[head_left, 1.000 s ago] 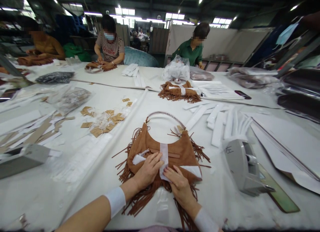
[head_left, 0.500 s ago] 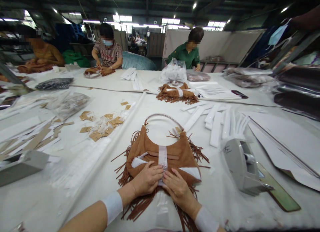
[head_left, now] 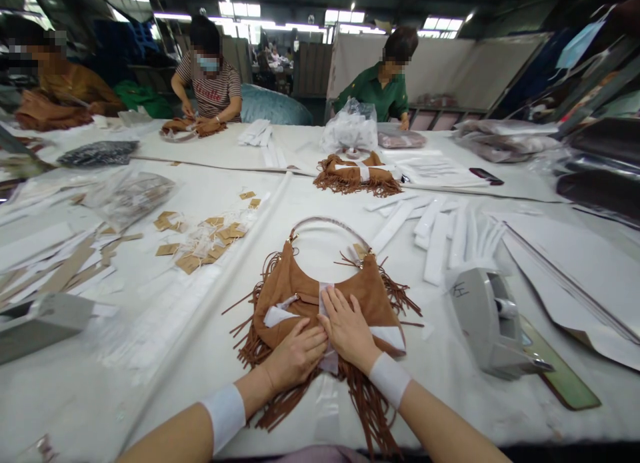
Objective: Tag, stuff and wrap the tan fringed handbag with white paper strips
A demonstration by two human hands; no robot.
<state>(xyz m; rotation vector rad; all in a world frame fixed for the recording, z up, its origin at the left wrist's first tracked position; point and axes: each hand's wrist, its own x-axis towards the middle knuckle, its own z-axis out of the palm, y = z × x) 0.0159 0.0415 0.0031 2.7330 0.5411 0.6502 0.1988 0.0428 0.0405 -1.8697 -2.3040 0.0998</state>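
— Where is the bag, and what are your hands doing on it?

— The brown fringed bag [head_left: 320, 296] lies flat on the white table [head_left: 350, 410], right in front of me at the near middle, its round handle [head_left: 327, 224] pointing away from me. My right hand [head_left: 347, 330] rests palm down on the bag's middle, fingers straight and slightly spread, pressing on the white paper strip [head_left: 326, 296] that runs down the front. My left hand [head_left: 295, 356] sits just beside it, touching it, fingers curled down onto the lower edge of the bag where the strip ends. Whether those fingers pinch the strip or only press on it, I cannot tell.

— What else is wrapped on the bag?

— White paper [head_left: 277, 314] covers part of the left side, and another white piece [head_left: 390, 335] sits at the right corner.

— And around you?

— To my right, near the bag, stands a grey tape dispenser [head_left: 487, 330]. Beyond it lie loose white strips [head_left: 440, 240]. To the far left of the bag there is a scatter of small brown tags [head_left: 210, 240]. Further off, a second fringed bag [head_left: 353, 173] lies in the middle of the table, and three people work at the far side.
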